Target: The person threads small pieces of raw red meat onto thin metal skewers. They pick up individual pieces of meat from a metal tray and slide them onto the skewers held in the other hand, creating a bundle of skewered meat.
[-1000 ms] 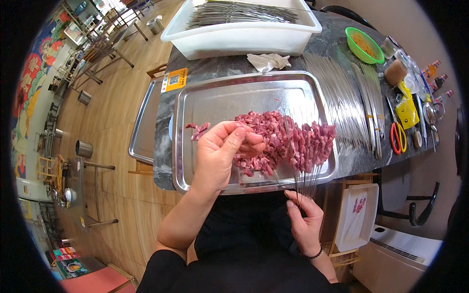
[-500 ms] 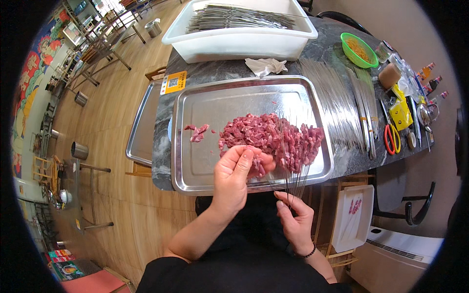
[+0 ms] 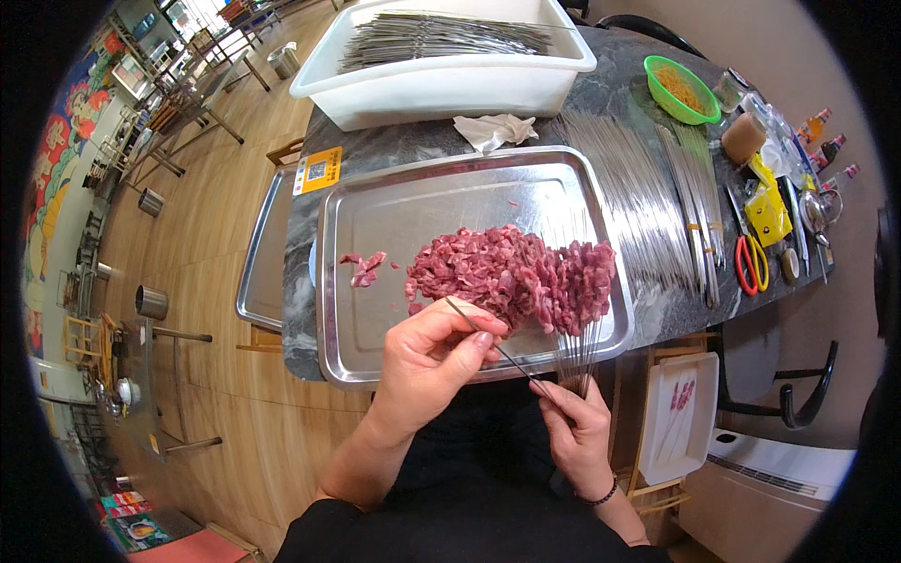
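Note:
My left hand (image 3: 427,361) is in front of the tray's near edge, thumb and fingers pinched on a thin metal skewer (image 3: 511,359). Its point sticks out past my fingers; any meat inside them is hidden. My right hand (image 3: 574,427) grips the lower end of that skewer along with a fanned bunch of metal skewers (image 3: 575,355). Rows of threaded meat pieces (image 3: 584,281) cover the bunch's upper part, over the tray. Beside them a pile of cut raw red meat (image 3: 474,267) lies in the steel tray (image 3: 375,328). A few scraps (image 3: 364,268) lie apart at left.
A white tub (image 3: 441,89) of skewers stands behind the tray, near a crumpled tissue (image 3: 493,131). To the right are loose skewers (image 3: 629,188), a green bowl (image 3: 678,89) and scissors (image 3: 751,263). A white tray (image 3: 678,418) with some meat skewers sits lower right.
A single skewer now slants up from my right hand through my left fingers, which have turned and dropped slightly. The meat dangling from my left hand no longer shows. The view shifted a little.

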Action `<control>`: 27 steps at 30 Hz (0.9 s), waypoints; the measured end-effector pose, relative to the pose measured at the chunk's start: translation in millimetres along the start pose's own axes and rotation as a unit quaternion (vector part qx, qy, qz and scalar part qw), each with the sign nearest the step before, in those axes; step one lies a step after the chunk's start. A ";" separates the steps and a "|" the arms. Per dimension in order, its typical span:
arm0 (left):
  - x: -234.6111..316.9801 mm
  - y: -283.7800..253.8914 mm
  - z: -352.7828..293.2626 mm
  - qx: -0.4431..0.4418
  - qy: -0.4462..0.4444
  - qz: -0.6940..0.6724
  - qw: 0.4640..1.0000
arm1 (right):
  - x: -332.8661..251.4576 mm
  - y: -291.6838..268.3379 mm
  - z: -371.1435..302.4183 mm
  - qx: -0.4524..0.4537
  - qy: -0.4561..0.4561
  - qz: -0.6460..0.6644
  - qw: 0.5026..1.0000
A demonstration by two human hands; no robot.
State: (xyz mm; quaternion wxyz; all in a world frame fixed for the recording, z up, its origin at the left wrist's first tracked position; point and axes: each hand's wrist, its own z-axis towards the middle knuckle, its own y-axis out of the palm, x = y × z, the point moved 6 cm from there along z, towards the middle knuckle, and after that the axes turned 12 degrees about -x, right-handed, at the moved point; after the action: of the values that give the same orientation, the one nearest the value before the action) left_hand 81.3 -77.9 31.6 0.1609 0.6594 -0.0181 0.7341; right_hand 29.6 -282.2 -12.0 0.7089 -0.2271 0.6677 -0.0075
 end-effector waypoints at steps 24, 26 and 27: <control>0.0 -33.0 41.5 0.007 0.028 0.544 0.839 | 12.0 -8.5 -16.5 0.060 0.044 0.048 0.996; 1.3 -34.2 31.2 0.019 0.061 0.508 0.859 | 8.9 -5.3 -18.3 0.060 0.037 0.044 0.997; 4.9 -33.7 27.5 0.027 0.037 0.447 0.893 | 7.1 -4.5 -18.8 0.056 0.031 0.036 0.997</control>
State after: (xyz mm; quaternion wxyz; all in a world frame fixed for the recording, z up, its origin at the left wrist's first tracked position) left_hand 116.1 -51.5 33.6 -0.2012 0.5586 -0.2853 0.7524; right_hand 13.8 -294.4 -17.3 0.6992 -0.1627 0.6957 -0.0268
